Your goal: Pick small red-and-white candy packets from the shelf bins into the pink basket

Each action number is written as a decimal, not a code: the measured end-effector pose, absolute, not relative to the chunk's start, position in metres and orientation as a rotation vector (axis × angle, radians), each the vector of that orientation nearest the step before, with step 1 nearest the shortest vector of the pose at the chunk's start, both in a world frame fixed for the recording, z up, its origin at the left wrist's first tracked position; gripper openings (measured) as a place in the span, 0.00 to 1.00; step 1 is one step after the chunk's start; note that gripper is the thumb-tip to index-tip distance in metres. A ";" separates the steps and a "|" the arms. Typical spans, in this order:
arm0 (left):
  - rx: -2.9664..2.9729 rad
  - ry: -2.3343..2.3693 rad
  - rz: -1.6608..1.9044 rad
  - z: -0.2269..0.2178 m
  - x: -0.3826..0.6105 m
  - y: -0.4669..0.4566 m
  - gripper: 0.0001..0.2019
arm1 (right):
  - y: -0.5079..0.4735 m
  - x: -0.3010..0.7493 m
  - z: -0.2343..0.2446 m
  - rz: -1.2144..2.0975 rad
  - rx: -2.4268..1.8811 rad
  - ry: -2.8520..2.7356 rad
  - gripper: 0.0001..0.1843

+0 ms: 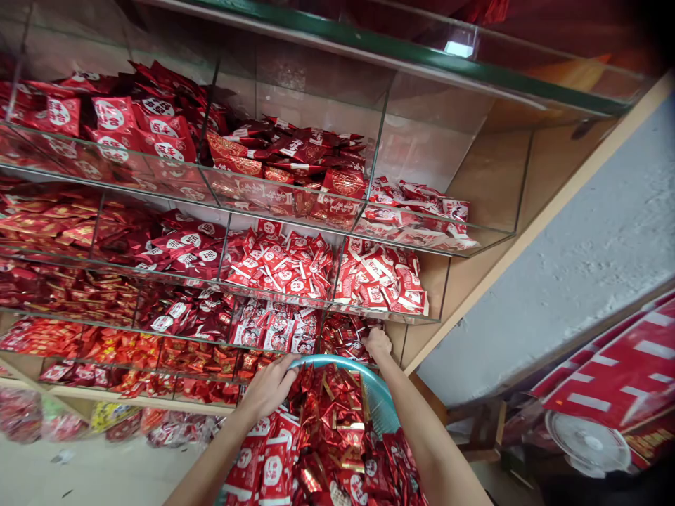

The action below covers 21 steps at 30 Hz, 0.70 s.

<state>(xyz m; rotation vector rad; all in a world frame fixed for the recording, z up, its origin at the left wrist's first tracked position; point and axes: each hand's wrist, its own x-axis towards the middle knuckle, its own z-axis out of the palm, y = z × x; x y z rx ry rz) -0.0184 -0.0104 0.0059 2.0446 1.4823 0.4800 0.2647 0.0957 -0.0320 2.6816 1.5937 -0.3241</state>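
A: Where's the basket?
B: Teal basket [382, 397], right in front of the wearer, close up against the shelf unit [490, 267]. Full of packets.
A: Contents?
B: Glossy red-and-gold packets [335, 414] in the middle. Flat red-and-white packets [271, 464] on its left side, darker red packets [401, 457] on its right. Bottom not visible.
A: Hands?
B: Left hand [271, 386] on the basket's left-far rim, fingers bent and closed on it. Right hand [378, 343] just past the basket's far rim, inside a glass-fronted compartment, at the dark red packets [342, 336]. Fingers curled in; can't tell how far open, or if they have hold of one.
A: Other compartments?
B: Beyond the basket's left rim, next one over: white-and-red packets with printed figures [277, 327]. Beyond and above the basket: small red-and-white sachets [380, 277]. More red packets in tiers, running far left of it.
A: Outside the unit?
B: Well left of the basket, filled plastic bags [182, 427] on the floor. Well right, a white round lid [590, 441].
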 end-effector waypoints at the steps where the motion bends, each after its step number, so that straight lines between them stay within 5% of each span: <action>1: 2.045 1.479 0.481 0.006 -0.018 -0.011 0.19 | 0.096 0.265 -0.032 -0.321 2.686 1.591 0.20; 21: 2.045 1.476 0.474 0.004 -0.019 -0.010 0.20 | 0.085 0.277 -0.003 -0.174 2.598 1.817 0.14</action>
